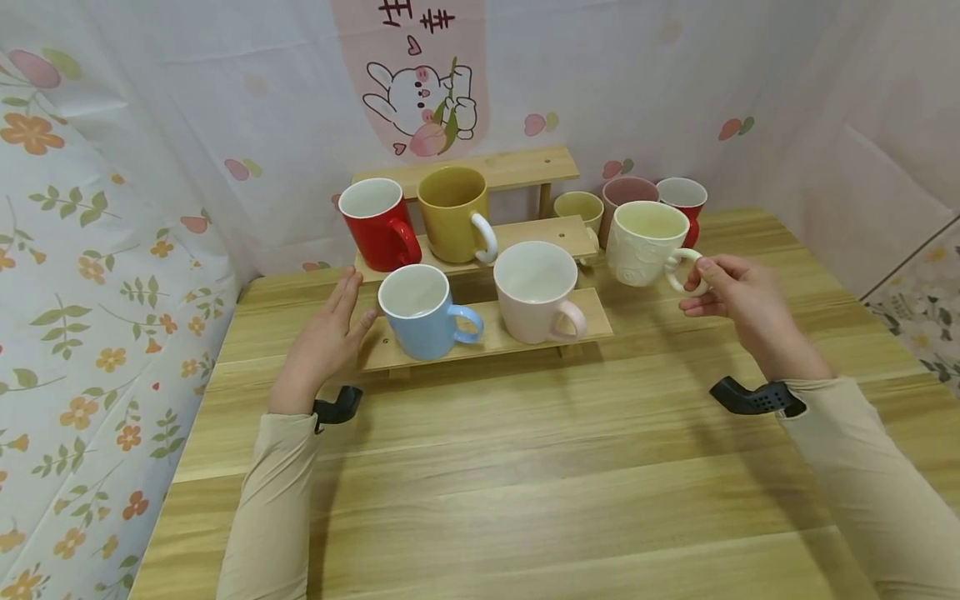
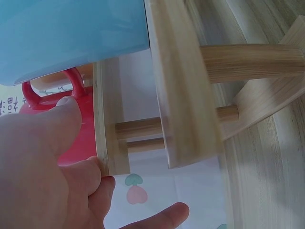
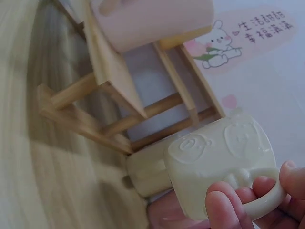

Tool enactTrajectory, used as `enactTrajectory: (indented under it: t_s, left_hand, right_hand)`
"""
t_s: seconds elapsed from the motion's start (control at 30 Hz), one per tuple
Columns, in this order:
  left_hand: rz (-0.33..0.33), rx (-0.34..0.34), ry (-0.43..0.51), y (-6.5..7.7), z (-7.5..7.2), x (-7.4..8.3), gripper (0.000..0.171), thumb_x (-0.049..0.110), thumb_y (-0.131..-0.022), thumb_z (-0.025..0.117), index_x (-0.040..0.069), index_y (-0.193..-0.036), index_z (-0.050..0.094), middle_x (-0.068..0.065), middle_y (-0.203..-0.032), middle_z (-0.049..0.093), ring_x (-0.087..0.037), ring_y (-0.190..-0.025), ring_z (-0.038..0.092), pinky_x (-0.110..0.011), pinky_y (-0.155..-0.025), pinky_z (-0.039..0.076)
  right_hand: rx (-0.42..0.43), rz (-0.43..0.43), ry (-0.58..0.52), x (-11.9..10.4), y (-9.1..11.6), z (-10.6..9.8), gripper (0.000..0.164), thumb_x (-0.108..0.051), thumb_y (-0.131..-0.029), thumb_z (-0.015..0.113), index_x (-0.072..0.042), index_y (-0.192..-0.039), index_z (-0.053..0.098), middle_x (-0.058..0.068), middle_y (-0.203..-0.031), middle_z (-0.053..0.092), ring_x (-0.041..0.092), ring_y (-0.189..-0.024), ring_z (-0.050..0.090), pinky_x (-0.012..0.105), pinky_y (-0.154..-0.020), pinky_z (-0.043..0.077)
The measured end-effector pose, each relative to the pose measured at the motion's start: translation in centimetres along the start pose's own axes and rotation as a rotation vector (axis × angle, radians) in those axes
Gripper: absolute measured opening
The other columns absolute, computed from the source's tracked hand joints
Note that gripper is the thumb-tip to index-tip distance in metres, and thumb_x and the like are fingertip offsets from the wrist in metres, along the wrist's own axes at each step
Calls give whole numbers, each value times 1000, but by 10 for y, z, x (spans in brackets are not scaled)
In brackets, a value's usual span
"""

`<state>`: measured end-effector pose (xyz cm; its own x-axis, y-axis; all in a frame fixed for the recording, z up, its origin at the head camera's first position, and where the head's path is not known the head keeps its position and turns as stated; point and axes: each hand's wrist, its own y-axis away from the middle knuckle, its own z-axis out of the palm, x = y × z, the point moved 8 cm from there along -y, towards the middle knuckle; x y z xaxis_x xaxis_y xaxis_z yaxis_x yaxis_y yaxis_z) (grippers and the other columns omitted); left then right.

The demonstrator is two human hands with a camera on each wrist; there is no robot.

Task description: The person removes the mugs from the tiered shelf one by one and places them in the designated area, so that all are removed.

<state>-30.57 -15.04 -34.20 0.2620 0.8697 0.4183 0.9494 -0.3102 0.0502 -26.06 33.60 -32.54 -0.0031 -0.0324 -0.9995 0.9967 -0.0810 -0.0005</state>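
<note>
My right hand point(image 1: 750, 312) grips the handle of a cream mug point(image 1: 647, 242) with raised figures. In the right wrist view the mug point(image 3: 219, 167) is off the table beside a wooden tiered rack point(image 3: 119, 81). At the rack's left end, my left hand point(image 1: 322, 346) has its fingers extended, touching the middle tier's end in the left wrist view. A light blue mug point(image 1: 416, 321) and a pale pink mug point(image 1: 534, 292) stand on the lowest tier point(image 1: 598, 315). The middle tier point(image 1: 577, 237) bears a red mug point(image 1: 375, 225) and a mustard mug point(image 1: 453, 215) with a white handle.
Behind the cream mug, a yellowish mug point(image 1: 579, 208), a dusty pink mug point(image 1: 628, 193) and a red mug with white inside point(image 1: 682, 196) stand right of the rack. The top tier point(image 1: 525, 167) lies close to the patterned cloth point(image 1: 285, 100). The wooden table point(image 1: 510, 467) stretches in front.
</note>
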Motion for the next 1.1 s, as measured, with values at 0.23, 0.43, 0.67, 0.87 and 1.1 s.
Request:
enactTrajectory:
  t_s: [0.23,0.43,0.67,0.87,1.1]
  left_hand:
    - [-5,-4,4,0,0,0,70,45,-102,33,10,-155,4,-5,-162,-4,-36,-146,15,-59,-113,22]
    - [-15,-12,5,1,0,-1,70,46,-102,33,12,-155,3,-3,-162,-6,-36,-146,14,-59,-112,22]
    - [-14,-12,11,0,0,-1,70,46,-102,33,13,-155,3,-3,-162,-5,-35,-146,14,-59,-113,22]
    - [-7,-4,15,-1,1,-1,70,47,-102,33,13,-155,3,-1,-162,-6,-36,-146,16,-58,-113,22]
    - [-11,-2,14,0,0,-1,70,45,-102,34,12,-155,4,-3,-162,-5,-36,-146,17,-58,-112,23]
  right_hand:
    - [-1,29,4,22,-2,3,23,-17,-97,55,-7,-79,64,0,-71,62,12,-56,68,24,-55,57]
    - [14,54,55,36,-6,6,23,-21,-98,53,-10,-80,62,-3,-71,60,10,-56,67,22,-56,57]
    - [45,94,141,51,-16,0,24,-25,-99,51,-8,-84,59,-5,-72,59,8,-58,67,22,-56,57]
    - [42,84,158,57,-17,-1,25,-24,-99,50,-6,-84,58,-5,-72,58,8,-57,67,22,-56,57]
    - [21,54,126,60,-17,5,25,-22,-99,51,-6,-82,59,-4,-72,59,8,-57,68,22,-56,57]
